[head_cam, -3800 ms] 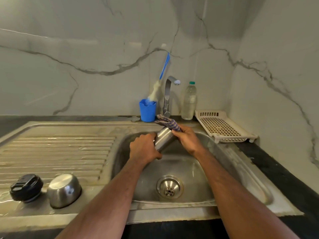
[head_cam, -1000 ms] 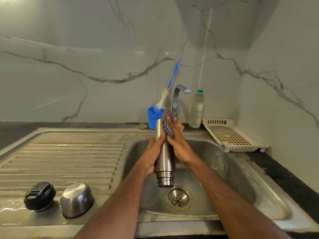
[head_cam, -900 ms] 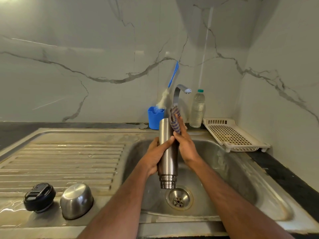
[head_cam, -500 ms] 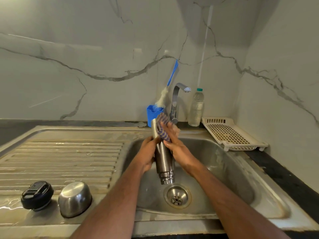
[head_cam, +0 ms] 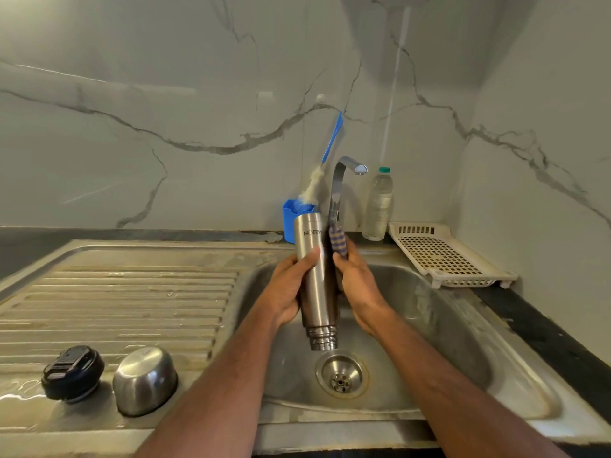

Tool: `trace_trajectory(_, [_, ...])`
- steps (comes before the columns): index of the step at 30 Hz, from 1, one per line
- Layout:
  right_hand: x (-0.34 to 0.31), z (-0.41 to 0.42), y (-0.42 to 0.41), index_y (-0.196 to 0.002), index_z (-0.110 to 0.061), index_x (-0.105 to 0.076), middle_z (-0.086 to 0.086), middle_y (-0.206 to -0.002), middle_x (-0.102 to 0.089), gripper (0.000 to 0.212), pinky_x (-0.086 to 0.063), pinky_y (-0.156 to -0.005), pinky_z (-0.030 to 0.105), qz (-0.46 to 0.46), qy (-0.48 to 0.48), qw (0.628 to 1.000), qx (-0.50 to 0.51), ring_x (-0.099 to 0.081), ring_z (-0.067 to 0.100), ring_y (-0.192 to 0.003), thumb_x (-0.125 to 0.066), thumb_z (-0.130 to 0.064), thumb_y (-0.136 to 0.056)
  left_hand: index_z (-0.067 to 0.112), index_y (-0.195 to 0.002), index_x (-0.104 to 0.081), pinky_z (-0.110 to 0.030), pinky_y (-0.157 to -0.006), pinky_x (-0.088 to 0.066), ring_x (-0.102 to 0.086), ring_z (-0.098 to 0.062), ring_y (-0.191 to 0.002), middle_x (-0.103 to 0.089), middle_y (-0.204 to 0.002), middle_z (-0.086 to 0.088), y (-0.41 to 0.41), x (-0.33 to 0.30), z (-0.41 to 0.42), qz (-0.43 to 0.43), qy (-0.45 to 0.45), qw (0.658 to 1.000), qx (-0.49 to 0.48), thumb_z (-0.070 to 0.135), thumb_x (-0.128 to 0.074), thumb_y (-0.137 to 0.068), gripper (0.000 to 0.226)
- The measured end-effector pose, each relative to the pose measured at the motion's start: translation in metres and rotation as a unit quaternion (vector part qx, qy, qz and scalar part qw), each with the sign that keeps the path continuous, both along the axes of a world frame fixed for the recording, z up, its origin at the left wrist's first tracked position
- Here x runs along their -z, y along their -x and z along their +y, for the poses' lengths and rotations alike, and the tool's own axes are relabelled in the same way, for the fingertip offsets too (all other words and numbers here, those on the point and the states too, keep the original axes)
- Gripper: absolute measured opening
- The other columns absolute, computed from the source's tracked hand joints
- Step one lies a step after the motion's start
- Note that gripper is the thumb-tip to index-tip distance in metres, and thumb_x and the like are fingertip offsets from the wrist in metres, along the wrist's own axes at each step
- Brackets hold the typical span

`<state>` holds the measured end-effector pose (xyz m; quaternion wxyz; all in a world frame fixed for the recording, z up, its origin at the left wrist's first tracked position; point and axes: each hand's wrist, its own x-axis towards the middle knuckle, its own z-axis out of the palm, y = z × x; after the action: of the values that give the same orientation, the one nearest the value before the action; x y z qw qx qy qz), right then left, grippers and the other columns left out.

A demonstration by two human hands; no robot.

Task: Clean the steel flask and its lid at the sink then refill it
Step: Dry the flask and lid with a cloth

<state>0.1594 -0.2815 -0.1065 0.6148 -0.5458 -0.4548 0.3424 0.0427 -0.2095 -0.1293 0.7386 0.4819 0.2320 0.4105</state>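
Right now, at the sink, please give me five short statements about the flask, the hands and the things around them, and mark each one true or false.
1. The steel flask is held with its mouth pointing down, above the drain. True.
2. The left hand grips the flask body. True.
3. The right hand holds a bottle brush. False: it presses a blue striped cloth against the flask; the brush stands in the blue cup.
4. The black lid is screwed onto the flask. False: it sits on the drainboard, beside a steel cap.
5. Water runs from the tap. False: no stream shows.
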Motion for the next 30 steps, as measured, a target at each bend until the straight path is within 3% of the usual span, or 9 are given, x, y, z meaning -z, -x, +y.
trace_trajectory(4, [-0.005,0.011,-0.009,-0.137,-0.037,-0.052,-0.005,-0.128,-0.067,0.037,-0.053,-0.097,0.029,0.049,-0.038,0.998,0.023,-0.065,0.011,-0.114,-0.041,-0.017,-0.107,0.01,-0.13,-0.062,-0.045,-0.095,-0.057,-0.069,-0.03,-0.108,-0.071,-0.12,-0.019,-0.007,-0.001,-0.006,0.003,-0.034,0.999,-0.003,0.03,-0.078,-0.081,0.056])
trace_trajectory(7, [-0.002,0.006,-0.016,-0.133,-0.038,-0.056,-0.004,-0.123,-0.071,0.033,-0.05,-0.1,0.04,0.059,0.04,0.997,-0.015,-0.065,0.018,-0.117,-0.042,-0.023,-0.107,0.005,-0.133,-0.057,-0.046,-0.094,-0.058,-0.068,-0.033,-0.106,-0.067,-0.125,-0.025,-0.013,0.0,-0.004,-0.029,-0.008,0.999,-0.026,0.028,-0.068,-0.092,0.049])
trace_trajectory(11, [0.004,-0.011,-0.014,-0.123,-0.037,-0.059,-0.001,-0.126,-0.069,0.029,-0.049,-0.103,0.044,-0.024,0.136,0.986,-0.092,-0.064,0.019,-0.115,-0.042,-0.019,-0.108,0.004,-0.132,-0.06,-0.045,-0.09,-0.058,-0.068,-0.035,-0.112,-0.069,-0.123,-0.024,-0.001,0.002,0.011,-0.072,0.072,0.991,-0.083,0.046,-0.06,-0.095,0.056])
trace_trajectory(15, [0.006,0.0,-0.004,-0.149,-0.043,-0.04,-0.01,-0.145,-0.055,0.049,-0.042,-0.112,0.037,-0.098,0.053,0.989,-0.096,-0.054,0.007,-0.129,-0.046,-0.026,-0.104,0.011,-0.132,-0.064,-0.046,-0.096,-0.054,-0.069,-0.032,-0.114,-0.072,-0.12,-0.018,0.004,0.0,0.01,-0.048,0.058,0.996,-0.055,0.058,-0.054,-0.095,0.061])
trace_trajectory(19, [0.001,0.012,0.008,-0.155,-0.04,-0.033,-0.01,-0.154,-0.046,0.055,-0.038,-0.115,0.03,-0.063,-0.048,0.995,-0.054,-0.049,0.003,-0.135,-0.046,-0.022,-0.105,0.014,-0.135,-0.06,-0.048,-0.094,-0.057,-0.07,-0.032,-0.112,-0.071,-0.122,-0.017,-0.003,0.001,-0.001,-0.014,-0.013,0.999,-0.035,0.044,-0.077,-0.084,0.061])
trace_trajectory(21, [-0.006,0.011,0.006,-0.153,-0.033,-0.039,-0.007,-0.145,-0.056,0.049,-0.043,-0.112,0.033,-0.017,-0.055,0.998,-0.038,-0.056,0.006,-0.129,-0.043,-0.018,-0.107,0.013,-0.134,-0.059,-0.047,-0.091,-0.059,-0.071,-0.031,-0.108,-0.072,-0.119,-0.019,-0.005,0.002,-0.001,-0.016,-0.021,0.999,-0.033,0.037,-0.082,-0.08,0.063])
trace_trajectory(25, [-0.008,-0.002,-0.009,-0.13,-0.035,-0.059,-0.002,-0.122,-0.072,0.031,-0.049,-0.104,0.049,0.019,0.063,0.995,-0.08,-0.067,0.02,-0.114,-0.043,-0.024,-0.107,0.01,-0.135,-0.057,-0.049,-0.087,-0.06,-0.07,-0.037,-0.109,-0.07,-0.12,-0.023,-0.003,0.003,0.006,-0.056,0.003,0.997,-0.058,0.04,-0.084,-0.076,0.072])
trace_trajectory(28, [-0.006,-0.015,-0.014,-0.119,-0.034,-0.063,0.003,-0.113,-0.073,0.026,-0.053,-0.086,0.04,-0.025,0.148,0.981,-0.122,-0.067,0.021,-0.099,-0.045,-0.021,-0.106,0.01,-0.129,-0.058,-0.042,-0.08,-0.062,-0.076,-0.028,-0.093,-0.077,-0.101,-0.016,0.007,-0.003,0.01,-0.08,0.051,0.993,-0.069,0.045,-0.073,-0.089,0.055])
trace_trajectory(30, [-0.007,-0.014,-0.01,-0.12,-0.038,-0.058,-0.005,-0.113,-0.07,0.028,-0.053,-0.086,0.031,-0.059,0.111,0.984,-0.125,-0.066,0.013,-0.101,-0.044,-0.018,-0.107,0.01,-0.129,-0.058,-0.042,-0.084,-0.06,-0.075,-0.027,-0.094,-0.077,-0.102,-0.015,0.01,-0.004,0.012,-0.08,0.05,0.993,-0.071,0.048,-0.068,-0.09,0.056])
